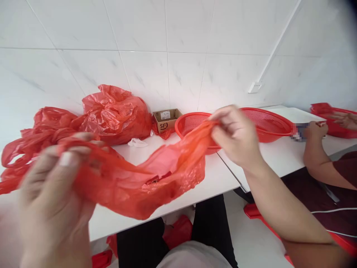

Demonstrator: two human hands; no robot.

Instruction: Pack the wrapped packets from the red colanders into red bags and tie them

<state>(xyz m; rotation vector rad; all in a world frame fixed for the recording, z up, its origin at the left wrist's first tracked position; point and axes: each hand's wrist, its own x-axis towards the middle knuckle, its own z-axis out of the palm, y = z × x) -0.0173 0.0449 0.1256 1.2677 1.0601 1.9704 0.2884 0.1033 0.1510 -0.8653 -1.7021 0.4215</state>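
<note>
I hold a thin red plastic bag stretched out in the air above the white table. My left hand is close to the camera at the lower left, fingers closed on the bag's left end. My right hand is raised at the centre right and pinches the bag's other end. The bag sags between the two hands, with a dark bit showing inside its fold.
More red bags are heaped at the back left by the tiled wall. A small cardboard box and two red mesh baskets stand behind. Another person's arm rests on the table at right.
</note>
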